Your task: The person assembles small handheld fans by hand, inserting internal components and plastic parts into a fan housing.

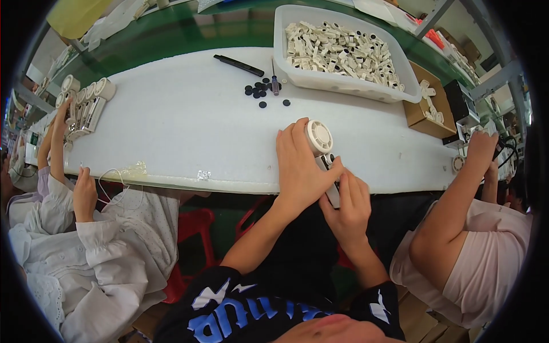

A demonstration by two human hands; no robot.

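A small white handheld fan (319,136) with a round slotted head is held between my two hands at the table's near edge. My left hand (298,166) wraps round it just below the head, its thumb reaching across the handle. Around the lower handle my right hand (350,208) is closed, with its thumb pressed near a small dark part below the head. My fingers cover much of the handle. Beyond my hands lie several black round discs (262,104) and a screwdriver (275,86) with a dark translucent handle.
A translucent bin (343,83) heaped with small white parts stands at the back, beside a cardboard box (426,117). A black bar-shaped tool (239,65) lies on the white tabletop (177,120). Assembled fans (91,106) are grouped at left. Co-workers sit on both sides.
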